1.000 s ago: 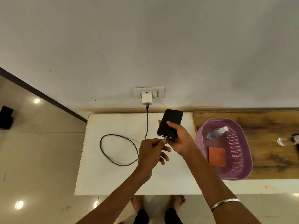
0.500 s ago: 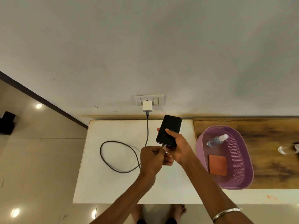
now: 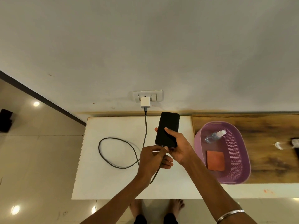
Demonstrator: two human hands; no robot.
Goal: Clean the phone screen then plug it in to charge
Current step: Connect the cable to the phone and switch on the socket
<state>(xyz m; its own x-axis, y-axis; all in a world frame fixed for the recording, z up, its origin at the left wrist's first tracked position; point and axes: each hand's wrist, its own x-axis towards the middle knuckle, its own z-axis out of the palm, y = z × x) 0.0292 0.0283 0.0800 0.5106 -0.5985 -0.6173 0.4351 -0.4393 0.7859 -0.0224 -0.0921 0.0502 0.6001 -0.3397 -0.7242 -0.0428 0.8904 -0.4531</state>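
Nearly done: my left hand (image 3: 152,160) pinches the cable (image 3: 113,152) end at the phone (image 3: 167,129), which my right hand (image 3: 179,146) grips above the white table (image 3: 113,183). Seating it remains; beyond, the charger (image 3: 145,102) sits in the wall socket (image 3: 155,95).

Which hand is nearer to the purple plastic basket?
Right. The right hand holds the black phone beside the purple plastic basket; the left hand is farther left.

The cable's plug and the phone's (image 3: 167,129) port were hidden behind the left hand (image 3: 152,160). A clear object (image 3: 282,145) at the right edge was blurred, unidentifiable.
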